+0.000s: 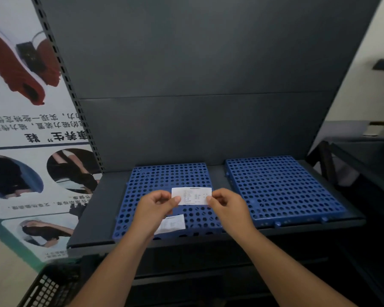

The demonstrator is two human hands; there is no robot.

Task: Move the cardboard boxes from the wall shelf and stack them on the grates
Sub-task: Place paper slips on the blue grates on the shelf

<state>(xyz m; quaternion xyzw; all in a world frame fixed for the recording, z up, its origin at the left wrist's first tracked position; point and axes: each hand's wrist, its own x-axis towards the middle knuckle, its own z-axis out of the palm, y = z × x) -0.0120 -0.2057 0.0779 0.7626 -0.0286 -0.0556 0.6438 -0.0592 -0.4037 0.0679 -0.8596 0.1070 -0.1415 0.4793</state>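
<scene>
Two blue perforated grates lie side by side on a dark shelf: the left grate (pixel 164 178) and the right grate (pixel 282 187). Above the left grate, my left hand (pixel 155 207) and my right hand (pixel 228 206) pinch the two ends of a small white printed slip (pixel 192 195). A second white slip (pixel 172 223) lies on the left grate below my left hand. No cardboard box is in view.
The dark shelf (pixel 98 209) has a tall grey back panel (pixel 197 85). A printed poster (pixel 24 129) stands at the left. A black mesh basket (pixel 51 286) sits at the lower left. A dark rack (pixel 364 173) stands at the right.
</scene>
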